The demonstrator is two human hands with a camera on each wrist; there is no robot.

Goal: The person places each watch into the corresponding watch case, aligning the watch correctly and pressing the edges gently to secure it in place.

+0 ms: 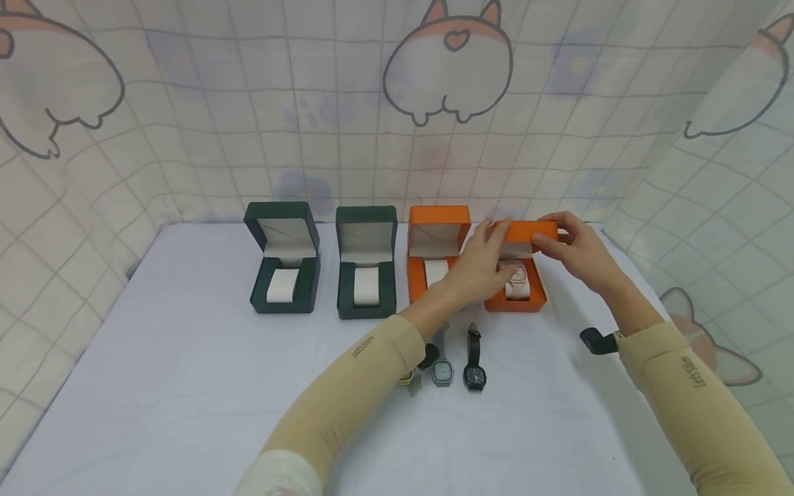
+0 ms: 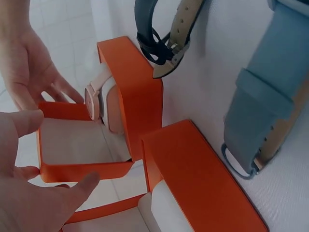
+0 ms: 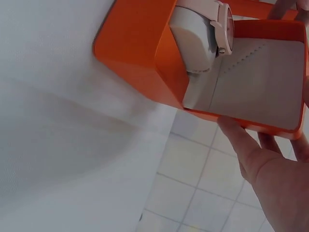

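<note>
Our left hand (image 1: 474, 267) and right hand (image 1: 579, 251) both grip the lid (image 1: 522, 231) of the orange box (image 1: 516, 304) farthest right in the frame. The pink watch (image 1: 516, 275) is in, so one seems nearly done. Three boxes (image 1: 366, 313) and the loose watches (image 1: 475, 378) on the bench (image 1: 186, 358) look left.

A white tabletop (image 1: 155, 386) is enclosed at the back and on both sides by pale, rippling cloth (image 1: 248, 151) printed with grey grid lines. Rounded cartoon animals (image 1: 446, 76), outlined in grey with orange ears, decorate it. Lighting is soft, with faint shadows.
</note>
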